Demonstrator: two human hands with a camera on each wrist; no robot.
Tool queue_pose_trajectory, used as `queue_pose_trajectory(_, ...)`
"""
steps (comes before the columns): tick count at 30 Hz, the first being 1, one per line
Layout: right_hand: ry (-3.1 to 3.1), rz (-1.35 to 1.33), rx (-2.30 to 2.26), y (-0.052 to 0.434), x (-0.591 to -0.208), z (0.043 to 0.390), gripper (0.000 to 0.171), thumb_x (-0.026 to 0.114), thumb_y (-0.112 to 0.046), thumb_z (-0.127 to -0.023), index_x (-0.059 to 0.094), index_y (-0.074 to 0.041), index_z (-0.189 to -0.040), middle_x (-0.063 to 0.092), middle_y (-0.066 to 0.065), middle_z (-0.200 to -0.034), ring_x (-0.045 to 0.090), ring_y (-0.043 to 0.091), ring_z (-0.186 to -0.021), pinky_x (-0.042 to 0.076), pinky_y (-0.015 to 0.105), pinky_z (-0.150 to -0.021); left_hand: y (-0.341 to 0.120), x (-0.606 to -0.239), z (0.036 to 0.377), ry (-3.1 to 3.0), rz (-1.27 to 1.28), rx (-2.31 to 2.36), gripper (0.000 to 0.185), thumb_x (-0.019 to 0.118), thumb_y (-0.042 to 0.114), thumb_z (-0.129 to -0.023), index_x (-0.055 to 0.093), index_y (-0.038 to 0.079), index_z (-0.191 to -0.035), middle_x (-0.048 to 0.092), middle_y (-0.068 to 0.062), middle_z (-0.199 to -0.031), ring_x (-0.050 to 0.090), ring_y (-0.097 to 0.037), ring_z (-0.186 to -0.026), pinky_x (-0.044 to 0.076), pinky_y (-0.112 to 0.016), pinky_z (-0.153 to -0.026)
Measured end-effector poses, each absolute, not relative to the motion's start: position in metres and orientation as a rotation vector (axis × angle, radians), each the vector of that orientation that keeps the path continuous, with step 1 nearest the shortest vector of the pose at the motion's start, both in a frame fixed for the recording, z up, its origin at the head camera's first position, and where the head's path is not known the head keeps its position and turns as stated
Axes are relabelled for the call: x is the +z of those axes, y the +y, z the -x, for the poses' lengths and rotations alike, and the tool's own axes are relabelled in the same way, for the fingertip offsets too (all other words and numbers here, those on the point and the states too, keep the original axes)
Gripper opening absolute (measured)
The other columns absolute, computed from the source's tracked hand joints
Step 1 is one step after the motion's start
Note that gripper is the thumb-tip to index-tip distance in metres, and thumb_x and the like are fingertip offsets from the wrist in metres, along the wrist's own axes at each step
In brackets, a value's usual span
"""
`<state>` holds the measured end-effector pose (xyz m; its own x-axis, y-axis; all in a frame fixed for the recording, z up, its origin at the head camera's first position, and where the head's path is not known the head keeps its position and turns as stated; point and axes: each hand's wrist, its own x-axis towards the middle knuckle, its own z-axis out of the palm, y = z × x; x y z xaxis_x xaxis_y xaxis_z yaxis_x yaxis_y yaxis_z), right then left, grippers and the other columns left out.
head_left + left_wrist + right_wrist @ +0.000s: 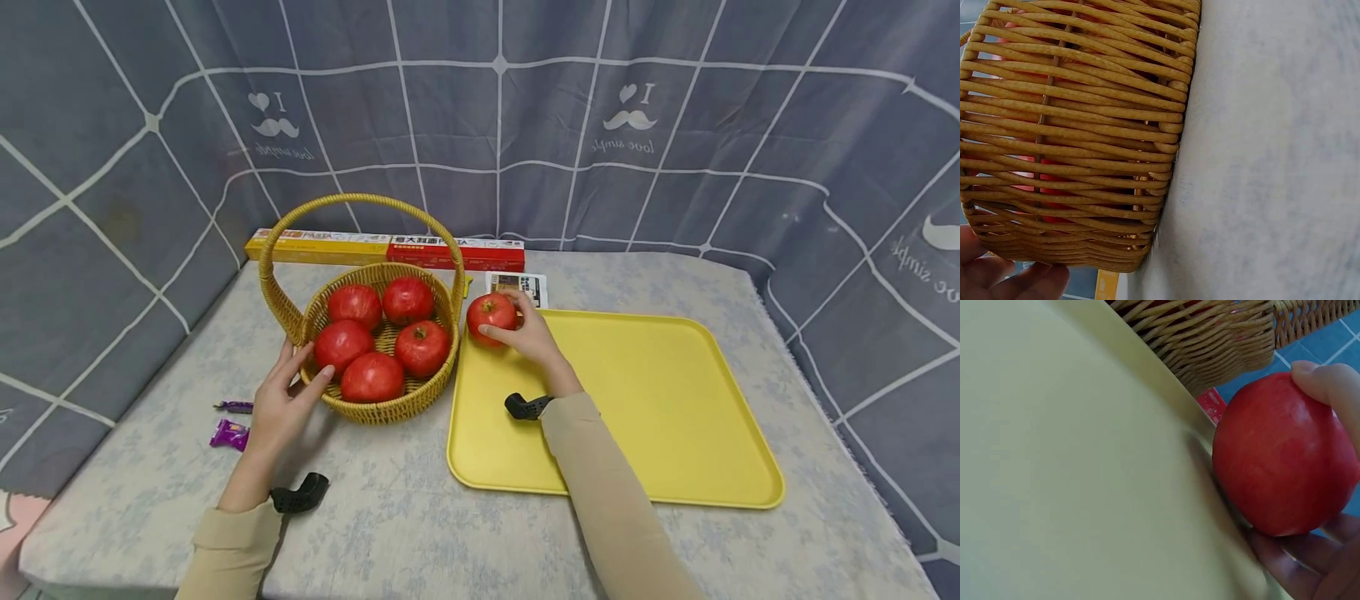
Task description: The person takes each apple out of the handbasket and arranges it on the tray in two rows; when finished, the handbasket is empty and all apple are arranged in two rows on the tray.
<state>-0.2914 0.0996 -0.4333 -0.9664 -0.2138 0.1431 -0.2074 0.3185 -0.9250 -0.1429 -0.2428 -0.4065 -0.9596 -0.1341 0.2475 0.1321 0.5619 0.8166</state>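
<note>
A red pomegranate (491, 314) is gripped by the curled fingers of the right hand (525, 333) at the far left corner of the yellow tray (675, 400), just beside the wicker basket (390, 404). The left hand (281, 400) is laid with fingers spread against the basket wall. The fruit is best lowered flat, clear of the rim, with the basket steadied. Contact with the tray is shown only in the right wrist view; the five fruits in the basket only in the head view.
</note>
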Motion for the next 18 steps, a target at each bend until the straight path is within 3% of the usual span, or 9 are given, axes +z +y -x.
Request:
queue_pose_trajectory(6, 2.642, 0.423, -1.585, 0.102, -0.421, 0.284, 0.074, 0.076, -0.034, -0.079, 0.039, -0.014, -0.14, 0.048, 0.007, -0.132, 0.049, 0.027, -0.115, 0.045, 0.043, -0.095, -0.243, -0.407, 0.144, -2.511, 0.009, -1.336, 0.061, 0.06, 0.031, -0.092, 0.04, 0.001, -0.141, 0.016, -0.006, -0.155, 0.029, -0.031, -0.135, 0.035, -0.001, -0.086)
queue_pose_trajectory(10, 2.783, 0.542, -1.62, 0.104, -0.391, 0.269, 0.074, 0.078, -0.036, -0.076, 0.044, -0.016, -0.139, 0.047, 0.004, -0.137, 0.044, 0.025, -0.124, 0.041, 0.043, -0.1, -0.243, -0.407, 0.144, -2.516, 0.014, -1.329, 0.061, 0.061, 0.031, -0.092, 0.041, 0.0, -0.141, 0.016, -0.008, -0.154, 0.03, -0.033, -0.134, 0.035, -0.001, -0.085)
queue_pose_trajectory(15, 2.691, 0.941, -2.045, 0.104, -0.341, 0.24, 0.066, 0.081, -0.011, -0.074, 0.05, -0.009, -0.133, 0.051, 0.006, -0.133, 0.048, 0.026, -0.12, 0.04, 0.041, -0.1, -0.242, -0.406, 0.143, -2.536, -0.002, -1.326, 0.06, 0.06, 0.031, -0.092, 0.041, 0.001, -0.141, 0.015, -0.009, -0.155, 0.029, -0.033, -0.135, 0.042, -0.017, -0.094)
queue_pose_trajectory(18, 2.518, 1.211, -2.156, 0.099, -0.321, 0.225, 0.067, 0.078, 0.004, -0.072, 0.048, -0.002, -0.132, 0.052, 0.014, -0.131, 0.051, 0.032, -0.115, 0.044, 0.042, -0.097, -0.242, -0.404, 0.142, -2.532, -0.009, -1.322, 0.059, 0.061, 0.03, -0.092, 0.042, 0.002, -0.141, 0.016, -0.009, -0.155, 0.029, -0.033, -0.135, 0.042, -0.016, -0.093)
